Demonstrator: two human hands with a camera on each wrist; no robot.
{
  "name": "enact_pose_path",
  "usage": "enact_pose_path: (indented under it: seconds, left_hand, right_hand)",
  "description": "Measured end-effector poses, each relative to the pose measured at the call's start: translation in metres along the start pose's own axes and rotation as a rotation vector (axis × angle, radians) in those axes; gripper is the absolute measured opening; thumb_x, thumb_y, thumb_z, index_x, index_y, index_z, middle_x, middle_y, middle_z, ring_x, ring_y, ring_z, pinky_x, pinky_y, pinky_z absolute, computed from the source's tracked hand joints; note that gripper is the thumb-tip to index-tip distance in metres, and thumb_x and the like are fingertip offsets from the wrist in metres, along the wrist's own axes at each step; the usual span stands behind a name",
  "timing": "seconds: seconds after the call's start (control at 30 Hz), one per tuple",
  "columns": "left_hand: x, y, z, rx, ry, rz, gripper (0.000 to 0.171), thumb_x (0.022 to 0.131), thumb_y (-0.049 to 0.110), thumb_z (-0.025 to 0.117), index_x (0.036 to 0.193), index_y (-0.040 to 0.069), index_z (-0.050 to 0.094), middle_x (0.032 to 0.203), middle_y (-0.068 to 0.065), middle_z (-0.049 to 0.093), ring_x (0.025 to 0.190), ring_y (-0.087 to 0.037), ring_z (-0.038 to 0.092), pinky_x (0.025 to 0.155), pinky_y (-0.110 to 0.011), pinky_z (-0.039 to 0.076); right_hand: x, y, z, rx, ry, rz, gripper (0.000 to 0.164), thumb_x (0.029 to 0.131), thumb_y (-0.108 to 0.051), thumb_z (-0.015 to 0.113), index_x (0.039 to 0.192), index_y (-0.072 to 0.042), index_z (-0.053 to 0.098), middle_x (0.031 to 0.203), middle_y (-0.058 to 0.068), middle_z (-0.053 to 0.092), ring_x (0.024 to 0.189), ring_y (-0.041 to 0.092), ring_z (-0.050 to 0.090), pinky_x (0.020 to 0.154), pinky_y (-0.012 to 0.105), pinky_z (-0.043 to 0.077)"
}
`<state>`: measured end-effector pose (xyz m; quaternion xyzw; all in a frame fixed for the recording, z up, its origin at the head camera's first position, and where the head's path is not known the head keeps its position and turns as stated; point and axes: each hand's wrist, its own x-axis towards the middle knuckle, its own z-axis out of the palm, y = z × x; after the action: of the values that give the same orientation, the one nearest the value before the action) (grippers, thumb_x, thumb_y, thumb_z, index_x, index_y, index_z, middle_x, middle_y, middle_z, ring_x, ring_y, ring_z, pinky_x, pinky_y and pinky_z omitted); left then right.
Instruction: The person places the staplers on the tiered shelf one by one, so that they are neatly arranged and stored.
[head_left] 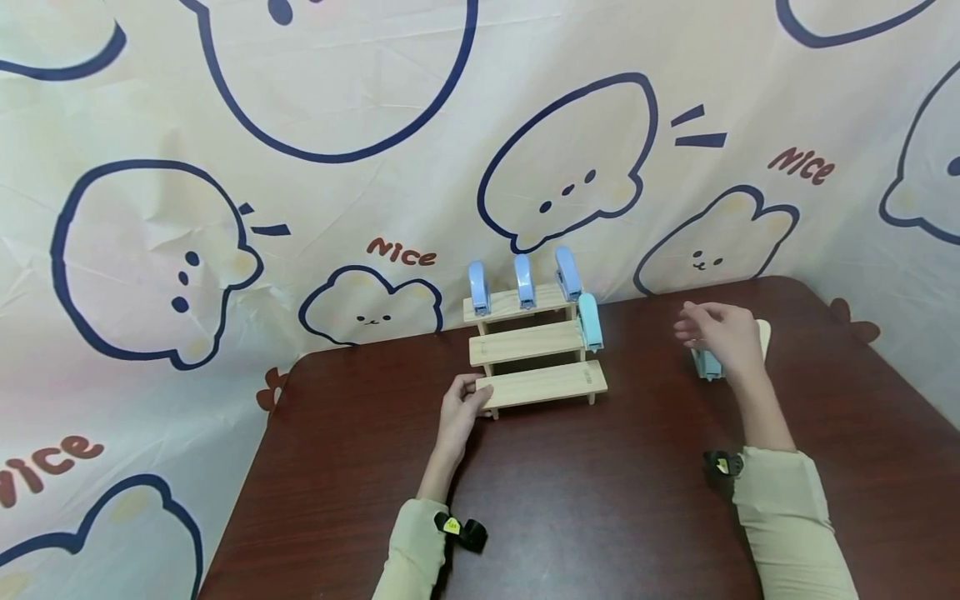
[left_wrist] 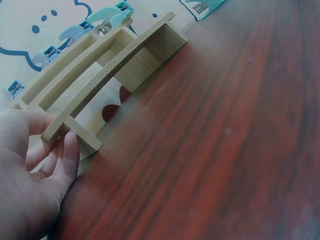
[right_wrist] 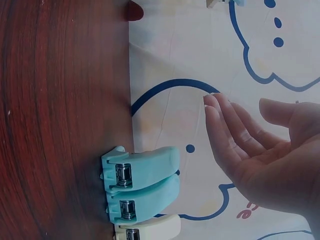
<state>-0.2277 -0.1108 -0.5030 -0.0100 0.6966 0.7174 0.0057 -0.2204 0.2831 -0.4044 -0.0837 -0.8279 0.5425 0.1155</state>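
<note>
A three-tier wooden rack (head_left: 542, 385) stands on the table, and my left hand (head_left: 459, 415) grips the left end of its lowest step between thumb and fingers. In the left wrist view that hand's fingers (left_wrist: 70, 155) reach under the step's edge. Three blue staplers (head_left: 524, 281) stand upright along the top step. At the right end of the middle step is a teal stapler (head_left: 590, 322). Over to the right, my right hand (head_left: 731, 337) hovers above more staplers with relaxed fingers and nothing in them. Two teal staplers (right_wrist: 142, 170) and a cream stapler (right_wrist: 160, 227) stand side by side there.
The dark brown wooden table (head_left: 600, 500) carries the rack and the staplers. A printed cloth (head_left: 337, 200) with cartoon outlines hangs right behind the table's back edge and down both sides. Each sleeve has a black wrist camera (head_left: 471, 533) strapped on.
</note>
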Motion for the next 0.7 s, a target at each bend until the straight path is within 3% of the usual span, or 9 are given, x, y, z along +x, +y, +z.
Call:
enact_pose_path:
  seconds: [0.33, 0.57, 0.7]
  left_hand:
    - [0.001, -0.001, -0.001, 0.008, -0.006, 0.012, 0.030, 0.098, 0.011, 0.068, 0.124, -0.003, 0.061, 0.100, -0.006, 0.055, 0.081, -0.012, 0.060, 0.070, -0.027, 0.058]
    - [0.001, -0.001, 0.000, 0.009, -0.007, 0.010, 0.032, 0.098, 0.012, 0.068, 0.125, -0.004, 0.060, 0.101, -0.006, 0.055, 0.081, -0.011, 0.060, 0.070, -0.026, 0.057]
    - [0.001, -0.001, 0.000, 0.009, -0.003, 0.003, 0.033, 0.098, 0.012, 0.069, 0.126, -0.004, 0.060, 0.100, -0.006, 0.055, 0.081, -0.011, 0.060, 0.070, -0.026, 0.057]
  right_hand:
    - [0.000, 0.000, -0.005, 0.024, 0.006, 0.039, 0.058, 0.109, -0.041, 0.052, 0.131, 0.012, 0.062, 0.101, 0.016, 0.076, 0.078, 0.002, 0.072, 0.071, 0.021, 0.061]
    - [0.000, 0.001, -0.013, 0.041, 0.052, 0.081, 0.058, 0.108, -0.042, 0.053, 0.130, 0.010, 0.063, 0.082, -0.011, 0.073, 0.078, 0.003, 0.072, 0.071, 0.022, 0.061]
    - [-0.001, 0.002, -0.017, 0.065, 0.079, 0.111, 0.056, 0.108, -0.040, 0.053, 0.133, 0.010, 0.061, 0.077, -0.019, 0.068, 0.075, -0.001, 0.071, 0.071, 0.021, 0.061]
